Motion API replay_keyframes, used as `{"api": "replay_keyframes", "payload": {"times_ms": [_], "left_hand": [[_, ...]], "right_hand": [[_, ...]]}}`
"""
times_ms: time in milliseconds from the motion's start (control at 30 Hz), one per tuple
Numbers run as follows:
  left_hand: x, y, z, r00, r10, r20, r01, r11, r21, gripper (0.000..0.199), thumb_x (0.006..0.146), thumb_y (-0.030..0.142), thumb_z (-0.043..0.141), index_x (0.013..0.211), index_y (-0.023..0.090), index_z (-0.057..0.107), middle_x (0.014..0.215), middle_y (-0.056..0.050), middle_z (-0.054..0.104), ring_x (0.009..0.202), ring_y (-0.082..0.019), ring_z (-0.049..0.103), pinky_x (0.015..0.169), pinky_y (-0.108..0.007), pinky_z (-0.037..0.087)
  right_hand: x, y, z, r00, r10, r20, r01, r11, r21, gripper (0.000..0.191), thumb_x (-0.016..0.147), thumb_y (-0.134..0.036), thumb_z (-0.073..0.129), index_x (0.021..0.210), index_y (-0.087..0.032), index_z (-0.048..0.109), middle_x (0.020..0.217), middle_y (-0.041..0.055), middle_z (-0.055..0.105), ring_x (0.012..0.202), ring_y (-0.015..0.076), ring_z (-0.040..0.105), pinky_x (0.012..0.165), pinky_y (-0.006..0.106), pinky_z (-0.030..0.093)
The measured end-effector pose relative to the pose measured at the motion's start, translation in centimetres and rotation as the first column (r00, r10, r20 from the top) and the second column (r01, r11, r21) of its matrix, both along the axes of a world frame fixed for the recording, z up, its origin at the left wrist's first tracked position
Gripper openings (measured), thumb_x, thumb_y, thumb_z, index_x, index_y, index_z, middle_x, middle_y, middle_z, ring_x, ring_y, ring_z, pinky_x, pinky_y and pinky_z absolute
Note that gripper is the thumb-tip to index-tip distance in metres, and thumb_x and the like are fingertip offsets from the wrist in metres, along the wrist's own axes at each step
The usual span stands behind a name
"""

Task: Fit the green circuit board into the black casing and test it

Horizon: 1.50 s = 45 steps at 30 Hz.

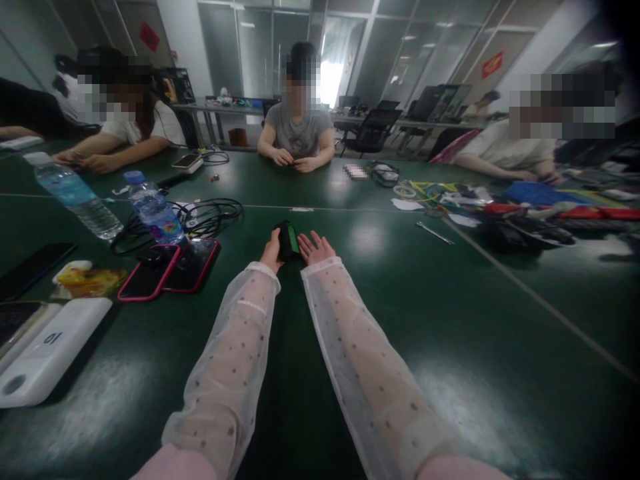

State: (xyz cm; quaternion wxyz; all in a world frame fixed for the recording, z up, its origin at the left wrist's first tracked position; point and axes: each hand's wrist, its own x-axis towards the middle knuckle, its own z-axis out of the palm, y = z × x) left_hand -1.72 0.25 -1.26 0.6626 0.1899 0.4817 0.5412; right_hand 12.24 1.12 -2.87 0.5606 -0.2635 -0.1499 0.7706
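Note:
My left hand is closed around a small black box-shaped object with a bright green face, held just above the green tabletop. What exactly the object is, I cannot make out. Its green side is turned toward my right hand, which lies palm up beside it with the fingers spread and nothing in them. Those fingertips are close to the object; whether they touch it is unclear. Sheer white dotted sleeves cover both forearms.
To the left are two pink-edged phones, a water bottle, a larger bottle, black cables and a white power bank. A wrench and a tool pile lie right. Several people sit around the table.

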Motion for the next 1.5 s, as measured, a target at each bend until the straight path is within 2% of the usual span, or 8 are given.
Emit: {"api": "replay_keyframes", "payload": {"times_ms": [133,467,567,767,900,1000,1300,1500], "left_hand": [[0.4,0.3,-0.4,0.985,0.080,-0.153,-0.079,0.997,0.010,0.042,0.075,0.053,0.059,0.094,0.016,0.061,0.079,-0.006,0.064,0.068,-0.016,0.062,0.056,-0.025,0.049],[0.5,-0.1,0.1,0.912,0.041,-0.407,0.013,0.992,0.128,0.031,0.069,0.044,0.066,0.080,0.016,0.060,0.084,-0.009,0.065,0.076,-0.020,0.063,0.066,-0.030,0.047],[0.7,0.1,0.3,0.810,0.057,-0.583,0.057,0.983,0.175,0.032,0.067,0.046,0.069,0.079,0.017,0.063,0.086,-0.011,0.067,0.089,-0.025,0.063,0.078,-0.033,0.046],[1.8,-1.7,2.4,0.471,0.169,-0.866,0.176,0.944,0.280,0.047,0.071,0.059,0.063,0.092,0.017,0.066,0.102,-0.016,0.067,0.101,-0.031,0.061,0.090,-0.039,0.041],[2.5,-2.8,3.6,0.381,0.192,-0.904,0.172,0.946,0.273,0.049,0.072,0.061,0.062,0.096,0.018,0.064,0.102,-0.017,0.066,0.102,-0.033,0.060,0.091,-0.040,0.041],[2.7,-3.1,3.8,0.378,0.201,-0.904,0.158,0.948,0.276,0.051,0.071,0.061,0.063,0.097,0.018,0.062,0.106,-0.018,0.065,0.107,-0.034,0.058,0.094,-0.041,0.038],[3.2,-3.3,3.4,0.519,0.246,-0.819,0.083,0.939,0.335,0.057,0.063,0.062,0.070,0.100,0.020,0.059,0.110,-0.017,0.064,0.116,-0.035,0.052,0.100,-0.041,0.032],[3.8,-3.5,3.2,0.467,0.276,-0.840,0.080,0.933,0.351,0.069,0.065,0.061,0.070,0.117,0.020,0.051,0.117,-0.018,0.060,0.114,-0.035,0.054,0.096,-0.040,0.035]], "right_hand": [[-0.1,0.0,0.2,0.999,0.003,0.051,-0.002,1.000,-0.016,0.032,0.096,-0.041,0.026,0.105,-0.027,0.052,0.097,0.0033,0.068,0.087,0.0150,0.067,0.075,0.032,0.055],[-0.6,0.5,-0.7,0.975,-0.009,0.223,0.008,1.000,0.006,0.027,0.093,-0.039,0.039,0.101,-0.026,0.061,0.080,-0.0010,0.068,0.077,0.0159,0.065,0.084,0.034,0.052],[-1.0,0.9,-1.0,0.976,-0.007,0.219,0.005,1.000,0.010,0.027,0.094,-0.035,0.039,0.097,-0.024,0.063,0.082,-0.0013,0.069,0.077,0.0152,0.065,0.084,0.033,0.051],[-1.6,1.3,-1.1,0.984,-0.042,0.174,0.040,0.999,0.010,0.021,0.091,-0.028,0.047,0.087,-0.020,0.066,0.074,-0.0005,0.070,0.073,0.0159,0.066,0.079,0.032,0.054],[-1.8,1.2,-1.2,0.980,-0.082,0.182,0.089,0.995,-0.033,0.016,0.089,-0.024,0.052,0.090,-0.018,0.066,0.071,-0.0002,0.070,0.068,0.0152,0.066,0.076,0.031,0.055],[-1.9,1.0,-1.2,0.982,-0.099,0.163,0.102,0.995,-0.014,0.018,0.090,-0.023,0.049,0.095,-0.017,0.065,0.074,0.0000,0.071,0.069,0.0140,0.067,0.075,0.029,0.055],[-2.0,0.4,-0.7,0.982,-0.080,0.169,0.081,0.997,0.005,0.020,0.090,-0.027,0.048,0.091,-0.017,0.066,0.074,0.0033,0.072,0.077,0.0182,0.069,0.083,0.033,0.056],[-1.6,0.6,-0.7,0.987,-0.029,0.161,0.028,1.000,0.007,0.024,0.089,-0.032,0.050,0.086,-0.016,0.068,0.077,0.0044,0.072,0.081,0.0191,0.069,0.086,0.033,0.056]]}}
